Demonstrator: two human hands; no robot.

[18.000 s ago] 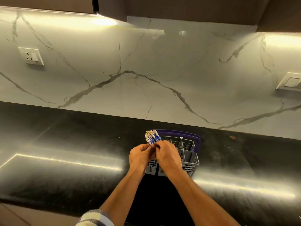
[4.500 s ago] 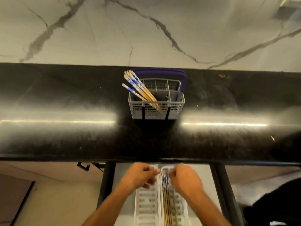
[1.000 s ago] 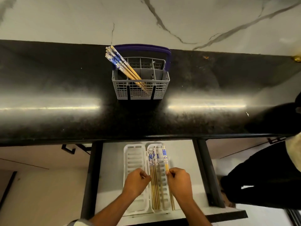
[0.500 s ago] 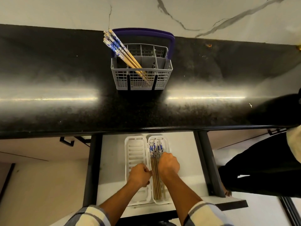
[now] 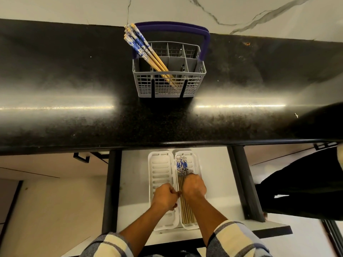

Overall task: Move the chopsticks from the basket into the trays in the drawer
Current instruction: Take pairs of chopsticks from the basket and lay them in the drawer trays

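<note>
A grey slotted basket (image 5: 146, 86) with a purple handle (image 5: 170, 26) stands on the black counter. Several blue-and-white chopsticks (image 5: 141, 44) lean out of its left compartment. Below the counter edge the drawer (image 5: 217, 173) is pulled out, with two white trays side by side. The left tray (image 5: 160, 167) has nothing in it. The right tray (image 5: 197, 164) holds a bundle of chopsticks (image 5: 182, 166) lying lengthwise. My right hand (image 5: 194, 188) presses down on that bundle with curled fingers. My left hand (image 5: 164, 198) is a loose fist over the left tray, thumb at the rim between the trays.
The glossy black counter (image 5: 74, 89) runs the full width under a marble wall. Dark drawer rails (image 5: 241, 179) flank the drawer. A person in dark clothing (image 5: 306, 186) stands close at the right. Cabinet fronts with black handles (image 5: 81, 157) lie to the left.
My right hand has slid a little nearer along the bundle in the right tray and pushed it straight. My left hand has stayed over the left tray. The basket is unchanged.
</note>
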